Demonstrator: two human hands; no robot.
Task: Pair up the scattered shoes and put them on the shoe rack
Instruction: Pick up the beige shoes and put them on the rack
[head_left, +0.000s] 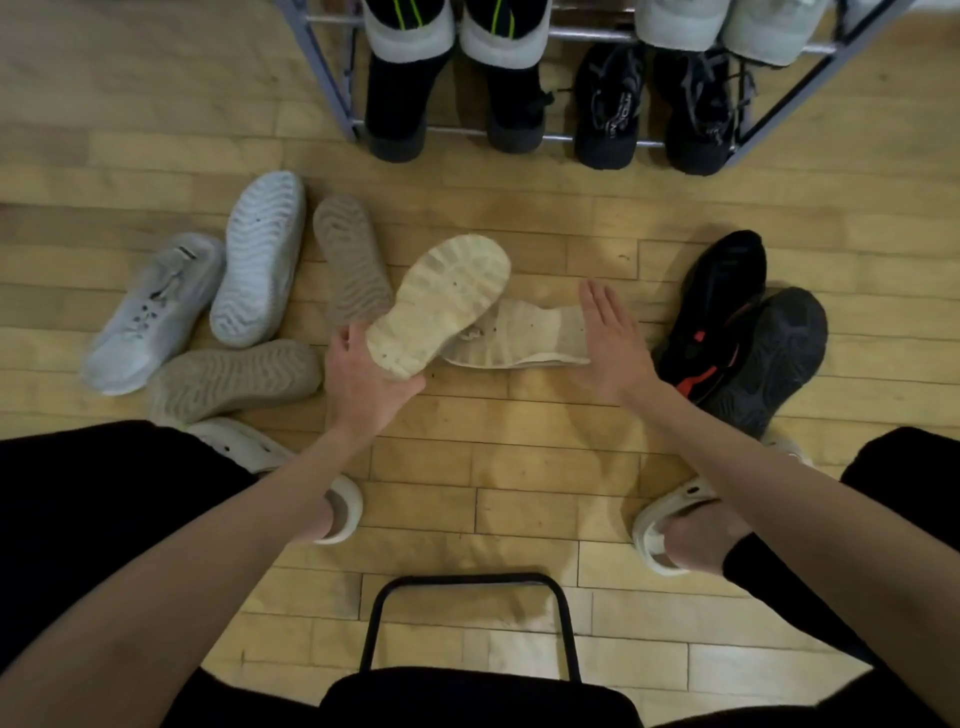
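Observation:
My left hand (363, 374) grips the heel of a cream shoe (441, 301), sole up, lifted a little off the wood floor. Its cream mate (524, 338) lies on its side just right of it, partly under it. My right hand (613, 343) is open, fingers straight, resting against the mate's right end. The grey metal shoe rack (332, 78) stands at the top. It holds two black boots (395, 104), two black sneakers (608, 109), and more pairs on the shelf above.
Left on the floor lie a white sneaker (150, 312), a white sole-up shoe (260, 260) and two tan sole-up shoes (353, 265) (234, 379). Two black shoes (727, 306) (774, 358) lie at right. My feet wear white clogs (343, 509). A black chair frame (467, 623) is below.

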